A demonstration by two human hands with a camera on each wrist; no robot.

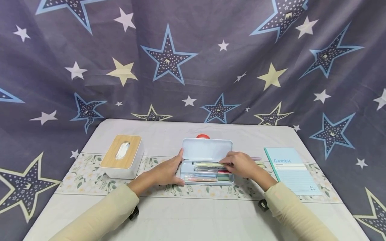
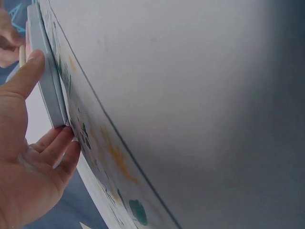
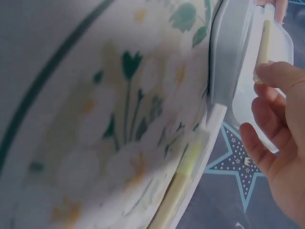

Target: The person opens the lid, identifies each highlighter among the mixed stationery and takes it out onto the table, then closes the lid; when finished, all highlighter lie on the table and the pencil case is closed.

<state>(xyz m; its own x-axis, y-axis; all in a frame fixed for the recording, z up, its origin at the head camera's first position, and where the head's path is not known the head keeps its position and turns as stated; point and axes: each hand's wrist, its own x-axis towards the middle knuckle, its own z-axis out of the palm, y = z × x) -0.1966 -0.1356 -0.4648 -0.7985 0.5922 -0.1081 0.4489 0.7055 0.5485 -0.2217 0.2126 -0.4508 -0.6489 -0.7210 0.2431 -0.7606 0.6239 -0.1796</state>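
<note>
Apparently right hand (image 1: 241, 164) pinches pen (image 3: 265, 43); left hand (image 1: 168, 171) touches case (image 1: 207, 149).

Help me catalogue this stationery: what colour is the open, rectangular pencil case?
The pencil case is pale blue, clearest in the head view.

My long sleeves (image 1: 96, 214) are pale cream and lightly creased, with plain cuffs (image 1: 275, 190); small black fittings (image 1: 263, 205) show beside both, and my fingers (image 2: 70, 162) are bare.
</note>
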